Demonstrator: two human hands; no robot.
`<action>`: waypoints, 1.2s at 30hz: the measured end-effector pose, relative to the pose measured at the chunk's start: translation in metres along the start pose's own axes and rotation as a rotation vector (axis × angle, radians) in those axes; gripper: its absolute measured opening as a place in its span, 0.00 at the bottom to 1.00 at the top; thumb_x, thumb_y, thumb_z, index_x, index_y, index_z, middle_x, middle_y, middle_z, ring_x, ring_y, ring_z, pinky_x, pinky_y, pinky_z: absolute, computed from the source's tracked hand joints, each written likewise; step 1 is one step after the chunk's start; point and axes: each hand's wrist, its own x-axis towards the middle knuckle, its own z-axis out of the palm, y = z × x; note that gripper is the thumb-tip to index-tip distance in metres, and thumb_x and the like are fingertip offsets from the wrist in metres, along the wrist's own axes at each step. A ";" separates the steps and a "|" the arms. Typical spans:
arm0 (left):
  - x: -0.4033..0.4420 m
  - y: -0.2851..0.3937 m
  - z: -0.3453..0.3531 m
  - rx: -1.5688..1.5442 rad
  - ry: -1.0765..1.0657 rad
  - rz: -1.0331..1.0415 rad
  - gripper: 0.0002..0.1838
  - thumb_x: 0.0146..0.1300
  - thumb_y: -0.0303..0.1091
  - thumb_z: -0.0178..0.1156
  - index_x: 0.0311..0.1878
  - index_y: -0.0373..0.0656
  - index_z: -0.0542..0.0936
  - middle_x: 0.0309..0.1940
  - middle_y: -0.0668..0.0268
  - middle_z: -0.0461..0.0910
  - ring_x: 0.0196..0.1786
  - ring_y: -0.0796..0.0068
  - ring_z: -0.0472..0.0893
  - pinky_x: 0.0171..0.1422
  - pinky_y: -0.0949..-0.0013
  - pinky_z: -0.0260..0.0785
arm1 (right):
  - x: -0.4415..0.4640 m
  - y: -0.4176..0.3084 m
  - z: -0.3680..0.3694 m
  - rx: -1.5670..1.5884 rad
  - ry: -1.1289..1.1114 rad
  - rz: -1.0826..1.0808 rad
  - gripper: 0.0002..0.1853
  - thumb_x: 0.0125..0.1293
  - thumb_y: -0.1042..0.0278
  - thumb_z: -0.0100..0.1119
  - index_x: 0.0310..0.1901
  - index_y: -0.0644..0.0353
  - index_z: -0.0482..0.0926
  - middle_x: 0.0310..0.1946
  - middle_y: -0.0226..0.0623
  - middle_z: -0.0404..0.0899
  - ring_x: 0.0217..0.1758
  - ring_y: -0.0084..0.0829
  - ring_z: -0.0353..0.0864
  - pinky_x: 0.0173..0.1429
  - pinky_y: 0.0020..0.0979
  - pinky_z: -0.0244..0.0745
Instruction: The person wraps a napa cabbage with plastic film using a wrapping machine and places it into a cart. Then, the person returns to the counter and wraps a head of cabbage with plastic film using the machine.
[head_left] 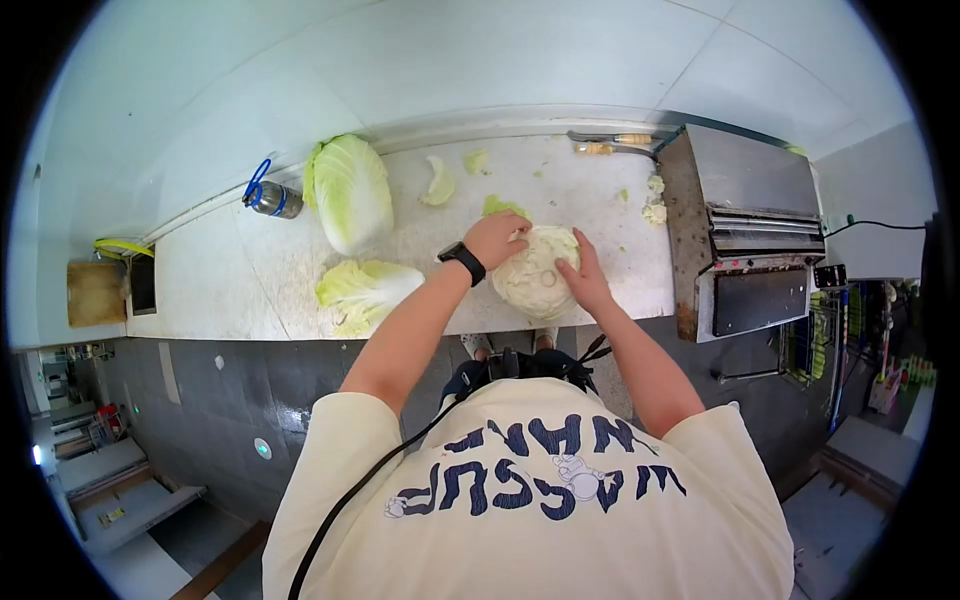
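A round pale cabbage (532, 285) rests on the white worktop at its front edge, its cut stem end facing up. My left hand (495, 240), with a black watch on the wrist, grips the cabbage's upper left side with bent fingers; some fingertips are hidden. From the right, my right hand (588, 278) holds the cabbage with its thumb on top. A loose green leaf piece (505, 206) lies just beyond my left hand. To the left are a whole napa cabbage (350, 195) and a loose napa cabbage leaf (368, 292) nearer the front edge.
Two wooden-handled knives (612, 148) lie at the back. A metal machine (740, 230) stands at the worktop's right end, with small scraps (655, 212) beside it. A bottle with a blue loop (275, 200) is at the left. A curved leaf piece (438, 181) lies behind.
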 end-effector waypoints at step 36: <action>0.007 -0.006 0.013 0.113 0.120 0.196 0.17 0.60 0.23 0.58 0.52 0.47 0.83 0.44 0.58 0.83 0.47 0.54 0.83 0.50 0.56 0.76 | -0.002 -0.003 -0.003 -0.061 0.017 0.009 0.42 0.69 0.53 0.63 0.76 0.63 0.55 0.70 0.56 0.63 0.72 0.52 0.66 0.74 0.41 0.64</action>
